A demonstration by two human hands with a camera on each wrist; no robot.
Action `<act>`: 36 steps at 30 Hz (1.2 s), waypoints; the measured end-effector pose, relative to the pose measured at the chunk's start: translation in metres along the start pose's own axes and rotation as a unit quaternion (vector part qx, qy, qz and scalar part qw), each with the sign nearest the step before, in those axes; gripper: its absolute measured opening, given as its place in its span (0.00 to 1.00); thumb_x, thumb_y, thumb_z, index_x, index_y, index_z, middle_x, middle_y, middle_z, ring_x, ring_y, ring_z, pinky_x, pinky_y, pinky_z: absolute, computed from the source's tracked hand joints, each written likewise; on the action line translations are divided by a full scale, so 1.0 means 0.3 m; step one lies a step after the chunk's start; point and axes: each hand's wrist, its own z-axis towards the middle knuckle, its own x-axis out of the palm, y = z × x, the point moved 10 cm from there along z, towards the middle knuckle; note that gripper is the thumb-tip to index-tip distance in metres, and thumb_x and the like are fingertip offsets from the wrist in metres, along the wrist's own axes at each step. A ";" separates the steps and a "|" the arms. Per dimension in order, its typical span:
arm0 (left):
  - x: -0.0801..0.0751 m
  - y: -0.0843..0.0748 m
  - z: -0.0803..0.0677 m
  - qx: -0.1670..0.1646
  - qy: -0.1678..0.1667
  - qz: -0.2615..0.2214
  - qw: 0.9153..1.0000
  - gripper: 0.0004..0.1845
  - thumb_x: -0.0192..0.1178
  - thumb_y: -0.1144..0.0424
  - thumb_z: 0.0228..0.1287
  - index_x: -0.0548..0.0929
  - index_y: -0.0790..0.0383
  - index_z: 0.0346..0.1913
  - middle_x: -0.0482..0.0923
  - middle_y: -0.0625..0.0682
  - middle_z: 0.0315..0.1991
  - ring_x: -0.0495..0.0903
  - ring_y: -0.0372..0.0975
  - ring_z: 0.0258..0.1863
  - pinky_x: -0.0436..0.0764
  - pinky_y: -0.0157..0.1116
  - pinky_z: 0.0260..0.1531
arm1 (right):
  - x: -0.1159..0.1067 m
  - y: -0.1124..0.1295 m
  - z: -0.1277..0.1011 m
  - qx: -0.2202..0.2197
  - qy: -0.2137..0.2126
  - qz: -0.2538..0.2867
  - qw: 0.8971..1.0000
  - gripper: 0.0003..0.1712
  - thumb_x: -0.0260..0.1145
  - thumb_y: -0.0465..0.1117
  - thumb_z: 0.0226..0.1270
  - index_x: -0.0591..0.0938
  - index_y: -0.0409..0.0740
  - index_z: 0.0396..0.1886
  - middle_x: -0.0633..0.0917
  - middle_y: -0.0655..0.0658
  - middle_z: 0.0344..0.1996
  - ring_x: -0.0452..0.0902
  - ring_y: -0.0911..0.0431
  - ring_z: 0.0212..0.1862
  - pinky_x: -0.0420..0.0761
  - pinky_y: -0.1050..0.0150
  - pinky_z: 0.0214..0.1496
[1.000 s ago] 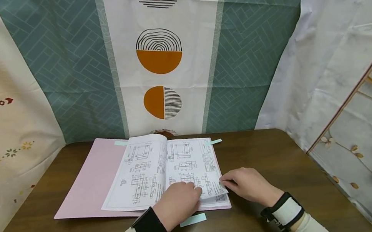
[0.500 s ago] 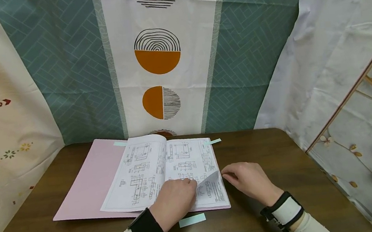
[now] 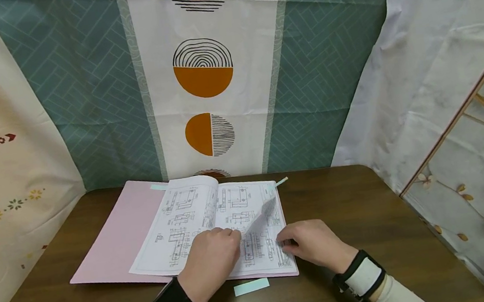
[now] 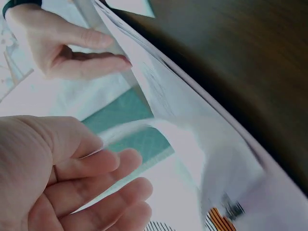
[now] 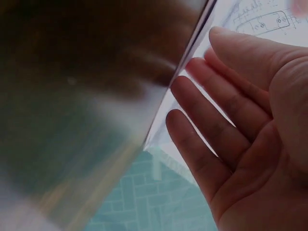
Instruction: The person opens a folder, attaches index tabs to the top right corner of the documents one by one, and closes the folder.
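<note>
A booklet of technical drawings [image 3: 164, 253] lies spread on its pink cover [image 3: 118, 236]. One page [image 3: 260, 219] stands lifted and curled over the right side. My left hand [image 3: 213, 260] pinches that page's edge between thumb and forefinger; the left wrist view shows the sheet [image 4: 185, 144] bending away from the pinch, the other fingers loosely bent. At the booklet's right edge is my right hand [image 3: 314, 243], its fingertips over the margin. In the right wrist view its fingers [image 5: 207, 139] lie relaxed along the page edges, gripping nothing.
A pale teal paper strip [image 3: 251, 287] lies on the brown wooden table [image 3: 333, 195] before the booklet. Similar tabs stick out at the top right [image 3: 281, 182] and on the pink cover's top edge [image 3: 159, 187]. Patterned cloths [image 3: 207, 89] hang behind and beside the table.
My left hand has drawn the page leftward, lifting its corner off the sheets below. The right hand has let that corner go and now lies over the margin.
</note>
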 end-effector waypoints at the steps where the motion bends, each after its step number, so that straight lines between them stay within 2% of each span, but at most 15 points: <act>1: -0.006 0.009 -0.006 -0.003 -0.006 0.002 1.000 0.08 0.81 0.65 0.60 0.89 0.60 0.33 0.88 0.50 0.27 0.83 0.39 0.22 0.79 0.35 0.22 | 0.000 0.003 0.002 -0.001 -0.001 -0.002 1.000 0.11 0.85 0.40 0.65 0.94 0.52 0.45 0.92 0.56 0.40 0.81 0.64 0.35 0.86 0.61 0.41; 5: -0.021 0.041 -0.025 -0.006 -0.026 0.021 0.999 0.10 0.82 0.66 0.58 0.89 0.64 0.38 0.89 0.54 0.36 0.87 0.44 0.29 0.84 0.38 0.26 | -0.005 0.010 0.009 -0.001 -0.010 -0.010 1.000 0.09 0.86 0.40 0.64 0.95 0.52 0.42 0.93 0.55 0.38 0.77 0.65 0.31 0.83 0.64 0.37; 9: -0.019 0.063 -0.046 -0.006 -0.028 0.056 0.998 0.13 0.80 0.66 0.59 0.87 0.67 0.41 0.86 0.64 0.58 0.89 0.54 0.48 0.89 0.47 0.41 | -0.003 0.011 0.013 0.006 -0.011 -0.016 1.000 0.08 0.86 0.41 0.65 0.96 0.51 0.43 0.94 0.54 0.38 0.78 0.64 0.30 0.84 0.64 0.37; 11: -0.020 0.071 -0.057 -0.008 -0.024 0.077 0.997 0.13 0.78 0.66 0.61 0.85 0.68 0.41 0.79 0.69 0.69 0.86 0.59 0.58 0.87 0.54 0.52 | -0.001 0.010 0.014 0.011 -0.009 -0.015 1.000 0.09 0.86 0.41 0.65 0.96 0.51 0.43 0.94 0.53 0.38 0.78 0.64 0.30 0.84 0.64 0.36; 15: -0.023 0.091 -0.076 -0.020 -0.006 0.103 0.994 0.11 0.74 0.66 0.66 0.84 0.71 0.41 0.71 0.70 0.78 0.77 0.63 0.71 0.77 0.61 0.67 | 0.001 0.008 0.017 0.019 -0.009 -0.018 1.000 0.08 0.85 0.40 0.65 0.97 0.51 0.43 0.94 0.53 0.38 0.76 0.63 0.29 0.81 0.65 0.34; 20: -0.025 0.113 -0.099 -0.023 0.019 0.119 0.992 0.13 0.74 0.66 0.61 0.85 0.73 0.41 0.69 0.70 0.79 0.70 0.65 0.77 0.70 0.66 0.72 | -0.001 0.006 0.020 0.023 -0.009 -0.025 0.999 0.08 0.85 0.41 0.66 0.97 0.51 0.43 0.94 0.52 0.38 0.76 0.63 0.28 0.79 0.67 0.33; 26: -0.024 0.158 -0.126 -0.039 0.037 0.130 0.990 0.13 0.75 0.68 0.59 0.85 0.74 0.42 0.71 0.72 0.77 0.70 0.67 0.76 0.70 0.67 0.71 | -0.004 0.006 0.019 0.032 -0.005 -0.020 0.999 0.09 0.85 0.41 0.66 0.97 0.51 0.45 0.94 0.52 0.39 0.78 0.62 0.30 0.80 0.66 0.34; 31: -0.009 0.184 -0.131 -0.047 0.058 0.142 0.987 0.19 0.78 0.68 0.57 0.83 0.75 0.47 0.70 0.74 0.77 0.69 0.67 0.77 0.69 0.66 0.73 | -0.009 0.006 0.015 0.032 -0.009 -0.017 0.999 0.09 0.85 0.40 0.66 0.97 0.50 0.45 0.94 0.51 0.39 0.78 0.63 0.29 0.80 0.67 0.33; 36: -0.001 0.198 -0.137 -0.046 0.059 0.140 0.987 0.21 0.79 0.72 0.58 0.79 0.74 0.48 0.75 0.75 0.70 0.71 0.68 0.75 0.69 0.66 0.73 | -0.008 0.006 0.018 0.031 -0.012 -0.014 0.999 0.08 0.84 0.40 0.66 0.97 0.50 0.44 0.94 0.51 0.38 0.76 0.63 0.28 0.78 0.68 0.32</act>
